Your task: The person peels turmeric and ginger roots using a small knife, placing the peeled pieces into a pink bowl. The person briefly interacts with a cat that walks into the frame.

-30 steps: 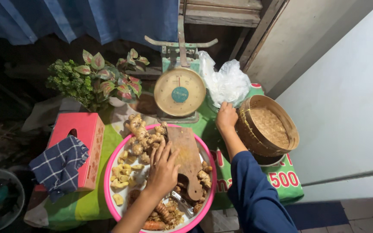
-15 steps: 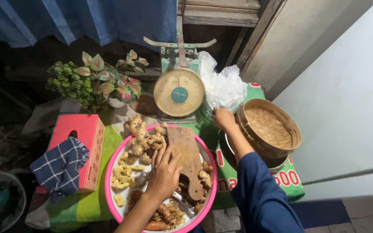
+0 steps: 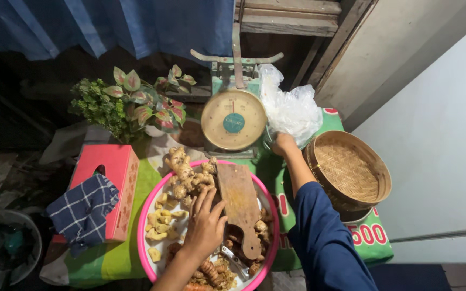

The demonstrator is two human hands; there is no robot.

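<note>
A pink-rimmed basin (image 3: 145, 226) full of ginger roots (image 3: 187, 175) and cut pieces is seen at the near middle of the tabletop (image 3: 109, 258), which is covered with a green cloth. The left hand (image 3: 206, 223) is laid flat in the basin with its fingers spread, resting on the roots just beside a wooden cutting board (image 3: 239, 207) that lies tilted across the basin's right half; a knife (image 3: 234, 260) is partly seen under the board's handle end. The right hand (image 3: 282, 144), reached out on a dark blue sleeve (image 3: 324, 242), is held at the lower edge of a clear plastic bag (image 3: 292, 110); whether its fingers are closed on the bag cannot be told from this view. The bag is set just right of a green dial scale (image 3: 233, 119), which stands behind the basin. To the right of the arm, a round woven bamboo basket (image 3: 349, 170) is placed near the tabletop's edge. On the left, a red tissue box (image 3: 111, 178) is seen with a blue checked cloth (image 3: 82, 207) draped against its side. Behind the box, leafy plants (image 3: 130, 102) with green and pink leaves are grouped, and a blue curtain (image 3: 109, 27) is hung at the back
</note>
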